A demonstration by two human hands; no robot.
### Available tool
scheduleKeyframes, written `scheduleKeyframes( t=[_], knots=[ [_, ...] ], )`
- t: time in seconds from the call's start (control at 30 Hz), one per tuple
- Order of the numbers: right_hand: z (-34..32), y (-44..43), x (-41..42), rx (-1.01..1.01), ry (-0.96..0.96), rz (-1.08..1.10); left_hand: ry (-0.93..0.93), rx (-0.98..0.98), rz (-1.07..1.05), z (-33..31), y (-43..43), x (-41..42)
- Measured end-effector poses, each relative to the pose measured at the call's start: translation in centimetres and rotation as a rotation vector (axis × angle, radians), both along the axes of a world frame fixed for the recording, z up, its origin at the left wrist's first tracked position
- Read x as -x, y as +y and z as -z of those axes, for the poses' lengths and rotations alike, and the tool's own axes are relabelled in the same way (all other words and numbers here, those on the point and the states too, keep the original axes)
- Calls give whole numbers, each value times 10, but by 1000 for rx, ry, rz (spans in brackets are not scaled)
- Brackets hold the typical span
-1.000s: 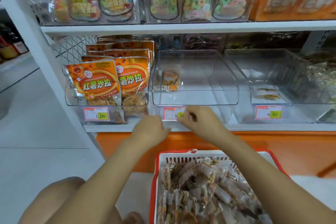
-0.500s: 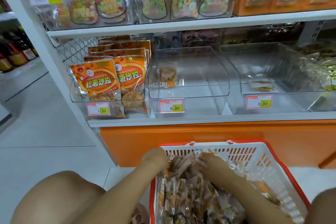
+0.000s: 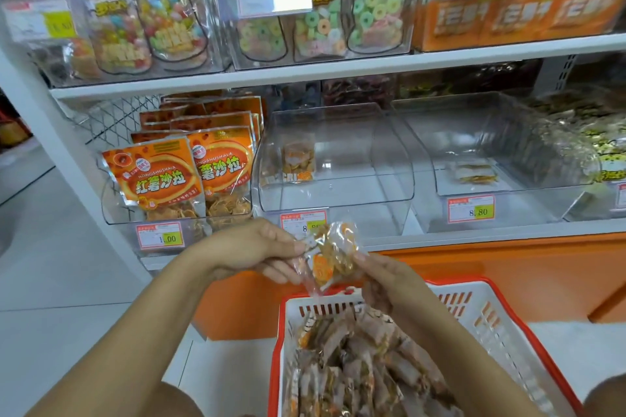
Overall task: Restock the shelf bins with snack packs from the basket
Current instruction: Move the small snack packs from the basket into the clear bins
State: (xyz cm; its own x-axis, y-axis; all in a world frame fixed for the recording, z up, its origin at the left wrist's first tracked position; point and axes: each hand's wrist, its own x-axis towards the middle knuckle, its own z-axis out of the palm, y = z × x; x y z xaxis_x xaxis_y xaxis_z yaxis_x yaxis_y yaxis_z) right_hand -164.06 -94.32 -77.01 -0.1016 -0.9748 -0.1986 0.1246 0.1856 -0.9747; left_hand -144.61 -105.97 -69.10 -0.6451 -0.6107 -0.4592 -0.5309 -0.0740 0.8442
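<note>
Head view: packs lifted, bound for the bin

Mid-transfer, by the look of it. Snack packs raised above the basket, just below the near-empty middle bin. Pinched at the left edge by the left hand, gripped at the lower right corner by the right hand. Next, probably: up over the front lip, then let go.

From the middle bin I reckon: a pouch bin just left, a third bin just right, the upper shelf above. One pack stands inside it, toward its left wall. Before and below it sits the basket, heaped packs inside; left hand and right hand hold snack packs in between.
</note>
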Motion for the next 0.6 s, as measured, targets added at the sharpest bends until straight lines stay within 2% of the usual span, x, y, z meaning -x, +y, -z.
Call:
scheduleKeyframes(
  t=[0.13, 0.27, 0.33, 0.4, 0.43, 0.5, 0.6],
  knots=[
    [-22, -19, 2, 93, -140, 55, 186, -59, -105, -7, -10, 14],
    [-49, -54, 10, 184, -36, 150, 247, 136, -171, -14, -23, 24],
    [-62, -76, 18, 215, 30, 202, 124, 409, -305, -12, -34, 19],
    [-73, -103, 25, 221, 117, 233, -97, 729, -454, -7, -47, 11],
    [-77, -119, 28, 215, 168, 235, -174, 806, -499, -5, -51, 7],
    [-79, -149, 30, 163, 273, 211, -219, 821, -538, -2, -58, 5],
    [-66, -194, 31, 33, 309, 162, -234, 820, -491, 4, -68, 3]
  ],
)
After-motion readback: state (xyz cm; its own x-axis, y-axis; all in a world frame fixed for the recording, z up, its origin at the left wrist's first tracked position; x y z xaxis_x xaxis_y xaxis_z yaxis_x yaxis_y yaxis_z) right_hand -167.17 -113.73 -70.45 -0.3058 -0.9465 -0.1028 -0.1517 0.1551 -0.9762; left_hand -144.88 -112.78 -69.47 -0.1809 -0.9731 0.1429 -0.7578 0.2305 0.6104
